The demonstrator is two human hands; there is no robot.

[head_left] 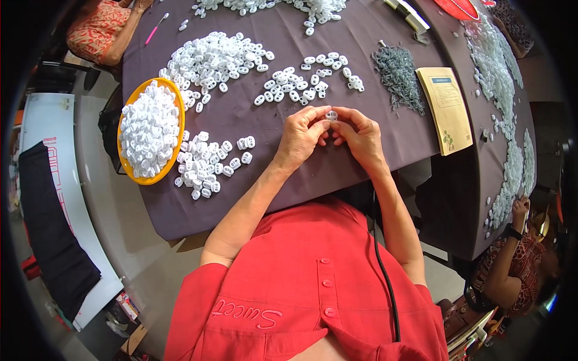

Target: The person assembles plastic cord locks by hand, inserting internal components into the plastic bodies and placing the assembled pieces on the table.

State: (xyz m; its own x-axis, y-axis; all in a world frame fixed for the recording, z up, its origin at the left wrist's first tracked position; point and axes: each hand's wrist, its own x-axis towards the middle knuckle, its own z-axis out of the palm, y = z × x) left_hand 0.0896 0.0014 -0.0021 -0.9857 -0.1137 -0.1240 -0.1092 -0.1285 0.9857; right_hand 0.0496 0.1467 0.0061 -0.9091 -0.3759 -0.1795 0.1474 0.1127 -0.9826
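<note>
1. Head view: the left hand (303,127) is closed to a pinch, its thumb and index finger on one small white piece (332,115), with the other fingers curled
2. The right hand (364,135) pinches the same piece from the other side, thumb and index finger nearly meeting those of the left
3. Both forearms come up from the person's red top and angle inward, so the hands meet near the front edge of the dark table (259,141)
4. Beyond the hands lie loose white pieces (295,84); to their left are a small pile (208,165) and a heaped yellow tray (146,181), to their right grey parts (398,75) and a tan booklet (445,111)
5. The fingers cover much of the held piece, and whether it touches the table I cannot tell; the far heap is cut off at the top edge, and a co-worker's hand (520,210) at right is small and hard to read
</note>
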